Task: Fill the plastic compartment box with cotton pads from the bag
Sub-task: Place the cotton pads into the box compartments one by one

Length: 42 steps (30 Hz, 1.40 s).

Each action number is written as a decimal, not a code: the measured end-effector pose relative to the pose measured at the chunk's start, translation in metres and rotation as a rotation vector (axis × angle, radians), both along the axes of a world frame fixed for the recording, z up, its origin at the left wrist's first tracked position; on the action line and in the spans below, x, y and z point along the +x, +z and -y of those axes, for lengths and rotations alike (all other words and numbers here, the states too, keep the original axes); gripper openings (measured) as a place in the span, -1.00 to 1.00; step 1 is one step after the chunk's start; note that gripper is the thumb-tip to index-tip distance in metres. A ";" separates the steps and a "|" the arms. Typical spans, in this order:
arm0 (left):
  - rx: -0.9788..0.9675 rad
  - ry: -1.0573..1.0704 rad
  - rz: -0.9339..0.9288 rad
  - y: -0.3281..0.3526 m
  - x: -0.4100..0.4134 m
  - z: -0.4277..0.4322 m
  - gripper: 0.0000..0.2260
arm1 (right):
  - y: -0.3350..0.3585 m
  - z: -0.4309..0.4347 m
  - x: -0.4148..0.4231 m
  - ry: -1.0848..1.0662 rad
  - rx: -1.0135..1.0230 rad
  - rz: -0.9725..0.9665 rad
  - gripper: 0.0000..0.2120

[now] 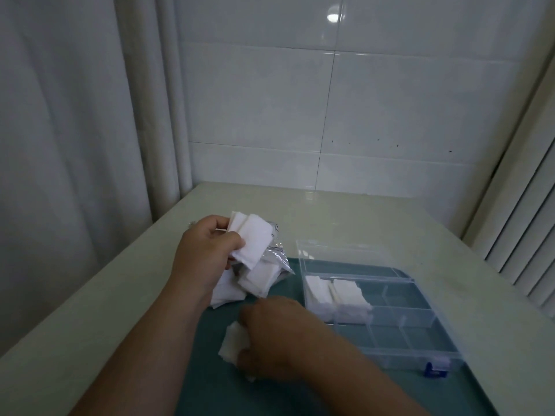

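My left hand (pixel 205 250) grips a stack of white cotton pads (pixel 250 241) above the clear plastic bag (pixel 274 259), which lies crumpled on the table with more pads (pixel 258 277) spilling from it. Lower down, my right hand (pixel 270 334) curls around a small bunch of pads (pixel 234 340) over the teal mat (pixel 210 370). To the right stands the clear compartment box (pixel 390 325) with its lid open. Its two far-left compartments hold pads (pixel 336 295); the other compartments look empty.
The pale table (pixel 90 310) meets a tiled wall (pixel 330 115) at the back. A white curtain (pixel 75 115) hangs on the left and a slatted panel (pixel 525 220) stands on the right. A blue latch (pixel 432 370) sits on the box's near edge.
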State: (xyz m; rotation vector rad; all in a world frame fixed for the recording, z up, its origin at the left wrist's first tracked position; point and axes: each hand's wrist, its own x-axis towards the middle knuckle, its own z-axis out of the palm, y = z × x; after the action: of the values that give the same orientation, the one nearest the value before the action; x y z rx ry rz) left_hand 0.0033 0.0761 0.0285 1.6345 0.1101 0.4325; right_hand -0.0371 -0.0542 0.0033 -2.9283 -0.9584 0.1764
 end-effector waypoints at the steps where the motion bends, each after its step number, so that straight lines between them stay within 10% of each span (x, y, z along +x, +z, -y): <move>1: -0.002 0.004 -0.001 0.001 0.000 0.000 -0.84 | 0.003 0.001 -0.002 -0.001 0.017 -0.014 -0.58; 14: -0.036 -0.072 -0.025 -0.006 -0.003 0.014 -0.80 | 0.038 0.073 0.017 -0.476 0.795 0.044 -0.83; 22: 0.120 -0.240 -0.097 -0.011 -0.012 0.034 -0.71 | 0.039 0.080 0.018 -0.483 1.410 -0.409 -0.91; 42: -0.004 -0.347 -0.109 -0.015 -0.012 0.047 -0.89 | 0.031 0.082 0.026 -0.481 1.224 -0.107 -0.85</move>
State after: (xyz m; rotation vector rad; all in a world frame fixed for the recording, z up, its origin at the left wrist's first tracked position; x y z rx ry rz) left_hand -0.0083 0.0294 0.0130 1.6340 -0.0911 0.0775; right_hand -0.0110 -0.1359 0.0342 -1.8636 -0.1505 -0.2101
